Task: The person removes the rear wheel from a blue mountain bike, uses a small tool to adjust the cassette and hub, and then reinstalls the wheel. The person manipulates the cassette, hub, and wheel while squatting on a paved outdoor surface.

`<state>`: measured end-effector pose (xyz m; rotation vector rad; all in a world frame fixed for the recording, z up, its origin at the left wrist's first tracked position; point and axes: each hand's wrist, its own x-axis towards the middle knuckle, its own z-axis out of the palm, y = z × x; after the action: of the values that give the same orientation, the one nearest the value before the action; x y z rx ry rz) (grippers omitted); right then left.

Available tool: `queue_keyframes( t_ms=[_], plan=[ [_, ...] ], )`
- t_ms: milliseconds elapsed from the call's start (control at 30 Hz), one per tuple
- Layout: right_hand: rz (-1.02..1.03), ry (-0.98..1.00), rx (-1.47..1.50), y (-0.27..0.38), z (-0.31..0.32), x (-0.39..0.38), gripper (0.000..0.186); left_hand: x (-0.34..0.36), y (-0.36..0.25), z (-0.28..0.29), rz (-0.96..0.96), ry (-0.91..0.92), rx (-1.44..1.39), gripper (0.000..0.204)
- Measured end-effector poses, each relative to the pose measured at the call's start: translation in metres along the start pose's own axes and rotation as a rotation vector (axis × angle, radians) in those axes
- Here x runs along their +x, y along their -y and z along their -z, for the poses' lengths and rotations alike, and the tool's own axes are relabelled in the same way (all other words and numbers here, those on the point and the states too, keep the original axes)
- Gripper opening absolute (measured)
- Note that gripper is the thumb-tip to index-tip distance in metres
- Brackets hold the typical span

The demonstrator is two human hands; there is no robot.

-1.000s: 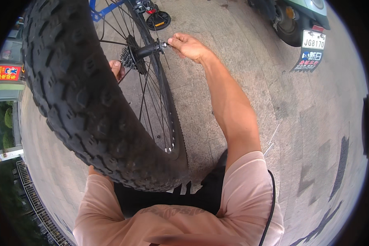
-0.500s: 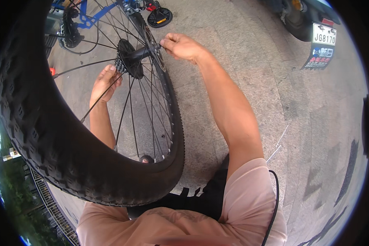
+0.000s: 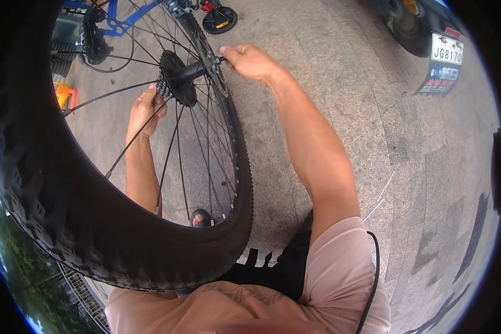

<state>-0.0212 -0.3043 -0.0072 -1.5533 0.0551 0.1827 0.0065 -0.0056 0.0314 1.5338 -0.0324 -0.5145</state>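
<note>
A bicycle wheel with a knobbly black tyre fills the left and middle, tilted, its hub running between my hands. Beyond the spokes, my left hand is closed at the outer end of the cassette; what its fingertips grip is hidden behind the sprockets. On the other side, my right hand pinches a small black axle end piece that sticks out past the brake disc. Thumb and forefinger are pressed together on it.
Past the wheel lies a blue bicycle frame with a rear derailleur. A round black object with an orange reflector rests on the paving. At the top right stands a parked vehicle's wheel. A yellow-orange item is at the left.
The tyre sits slightly lower and further left in the picture, and more of the yellow-orange item shows. Both hands keep their places at the two ends of the hub.
</note>
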Motion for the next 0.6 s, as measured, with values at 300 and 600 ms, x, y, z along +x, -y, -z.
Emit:
queue_keyframes(
  t_ms=[300, 600],
  plan=[
    [-0.030, 0.052, -0.052, 0.006, 0.002, -0.001, 0.030, -0.006, -0.002, -0.004, -0.033, -0.020, 0.063, 0.026],
    [0.052, 0.092, 0.007, -0.008, 0.008, 0.005, 0.032, -0.004, -0.002, -0.008, -0.038, 0.025, -0.053, 0.026]
  ],
)
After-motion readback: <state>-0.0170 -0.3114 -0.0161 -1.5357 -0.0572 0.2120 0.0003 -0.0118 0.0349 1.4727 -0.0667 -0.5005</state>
